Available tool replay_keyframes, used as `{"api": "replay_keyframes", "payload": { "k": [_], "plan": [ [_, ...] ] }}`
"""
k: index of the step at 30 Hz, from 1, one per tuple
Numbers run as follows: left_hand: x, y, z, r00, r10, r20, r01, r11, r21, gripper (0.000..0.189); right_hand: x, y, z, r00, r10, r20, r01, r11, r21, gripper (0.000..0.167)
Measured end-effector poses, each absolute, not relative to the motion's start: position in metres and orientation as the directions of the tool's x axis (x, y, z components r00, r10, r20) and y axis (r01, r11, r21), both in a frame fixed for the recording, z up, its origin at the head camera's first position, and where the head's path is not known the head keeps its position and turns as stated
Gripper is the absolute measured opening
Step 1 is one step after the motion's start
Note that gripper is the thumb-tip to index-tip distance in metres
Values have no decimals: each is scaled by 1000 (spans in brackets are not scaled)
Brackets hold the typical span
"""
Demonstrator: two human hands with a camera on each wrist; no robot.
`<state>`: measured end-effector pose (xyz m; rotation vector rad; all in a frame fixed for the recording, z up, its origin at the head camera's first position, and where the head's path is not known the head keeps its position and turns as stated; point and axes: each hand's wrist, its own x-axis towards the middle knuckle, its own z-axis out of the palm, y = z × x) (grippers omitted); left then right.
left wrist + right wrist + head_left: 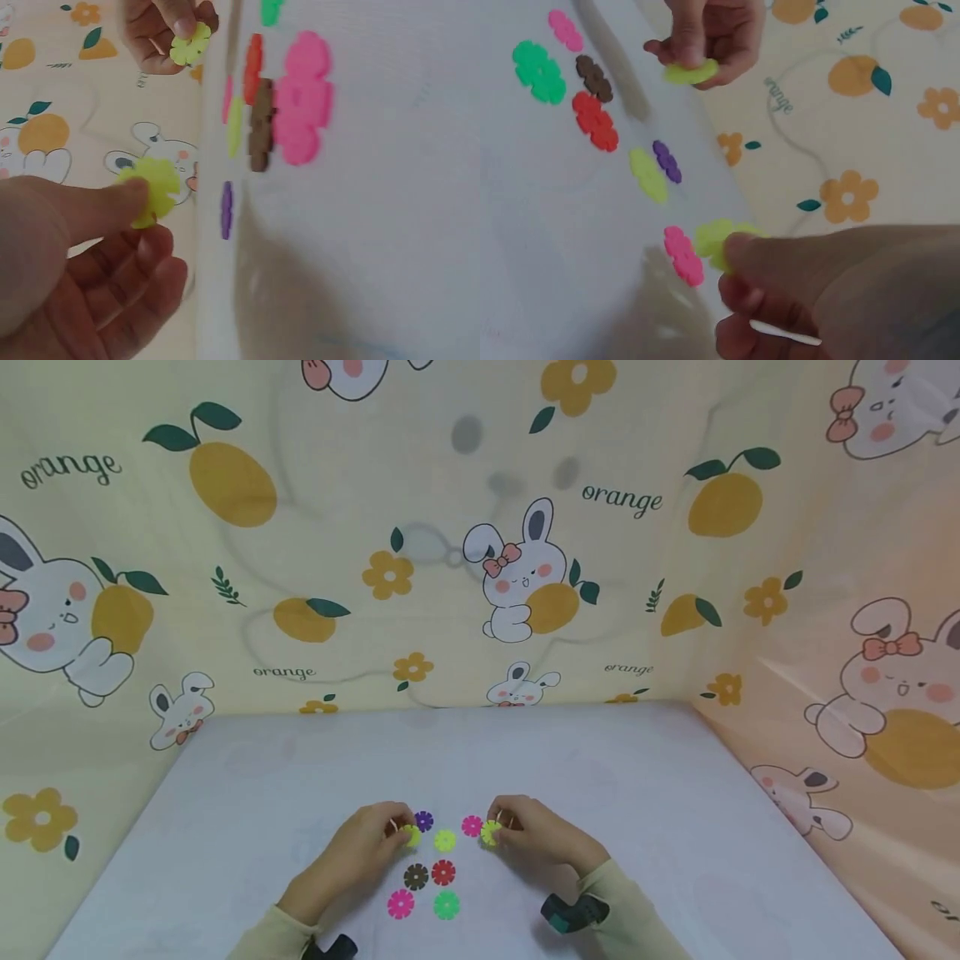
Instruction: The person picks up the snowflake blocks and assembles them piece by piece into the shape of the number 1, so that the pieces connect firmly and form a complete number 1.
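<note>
My left hand [360, 845] pinches a yellow snowflake disc [157, 191] between thumb and fingers, held up off the table. Across from it, my right hand [543, 835] pinches another yellow snowflake disc [714, 238]. Between the hands lie a purple disc [423, 821], a third yellow disc [445, 841] and a pink disc [471, 826]; the pink one is right beside my right fingertips. Nearer to me are a brown disc [416, 877] and a red disc [443, 872], then a second pink disc [401, 904] and a green disc [446, 905].
A white-covered table [600, 760] carries the discs. Behind it and along its sides hangs a cream cloth [450, 635] printed with rabbits and oranges. Dark wrist devices sit at the left sleeve [273, 935] and the right sleeve [633, 910].
</note>
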<state>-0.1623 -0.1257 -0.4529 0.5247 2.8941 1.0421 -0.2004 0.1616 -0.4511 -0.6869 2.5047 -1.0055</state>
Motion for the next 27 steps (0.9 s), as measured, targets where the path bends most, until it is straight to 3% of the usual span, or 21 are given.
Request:
{"api": "replay_keyframes", "payload": {
  "k": [11, 27],
  "plan": [
    [-158, -122, -434, -945, 308, 108, 259, 503, 825, 10, -197, 153, -445, -836, -548, 28, -318, 441, -839, 24],
    [-148, -115, -415, -946, 254, 201, 303, 476, 826, 19, -178, 132, -426, -838, -515, 180, -279, 122, -953, 28]
  ]
}}
